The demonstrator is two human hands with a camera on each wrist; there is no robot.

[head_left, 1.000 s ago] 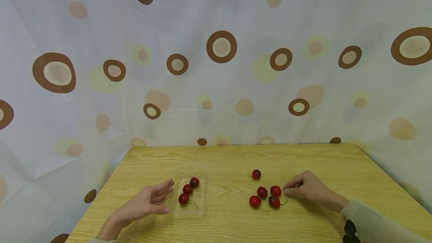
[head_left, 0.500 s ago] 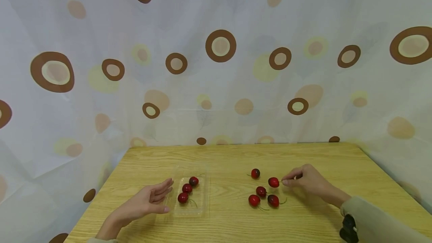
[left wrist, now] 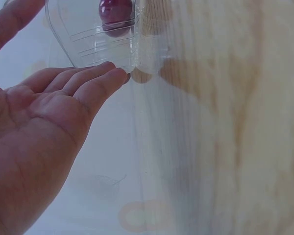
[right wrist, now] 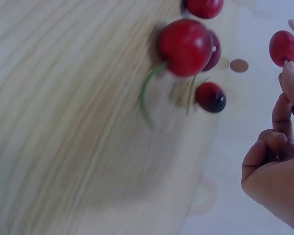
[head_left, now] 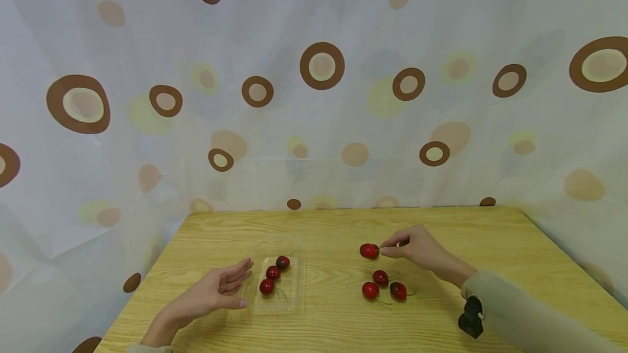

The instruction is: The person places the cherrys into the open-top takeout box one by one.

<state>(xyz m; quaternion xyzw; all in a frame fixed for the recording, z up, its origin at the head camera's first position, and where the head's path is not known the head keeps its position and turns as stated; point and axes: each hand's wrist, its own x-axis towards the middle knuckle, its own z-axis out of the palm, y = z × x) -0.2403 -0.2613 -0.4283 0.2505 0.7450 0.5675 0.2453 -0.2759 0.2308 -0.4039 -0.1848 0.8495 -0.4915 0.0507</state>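
My right hand (head_left: 424, 249) pinches a red cherry (head_left: 368, 251) by its stem between thumb and fingertips. In the right wrist view this held cherry (right wrist: 284, 47) hangs clear of the table. From the head camera it partly covers another cherry (head_left: 377, 250) behind it. On the left, a clear plastic tray (head_left: 275, 309) contains three cherries in a slanting row, the middle one (head_left: 273, 272) dark red. My left hand (head_left: 208, 296) stays beside the tray's left side, fingers extended and thumb apart. In the left wrist view its fingertips are close to the tray wall (left wrist: 95, 41); contact cannot be told.
Three loose cherries lie nearer me on the wooden table (head_left: 333, 331): a dark red one (head_left: 380, 278), a bright red one (head_left: 370, 291) and a two-toned one (head_left: 398, 291). A patterned curtain (head_left: 314, 124) hangs behind and at both sides.
My right hand has lifted the cherry by its stem from the group and carried it left and farther back, in front of the rearmost cherry. The left hand and tray keep their places.
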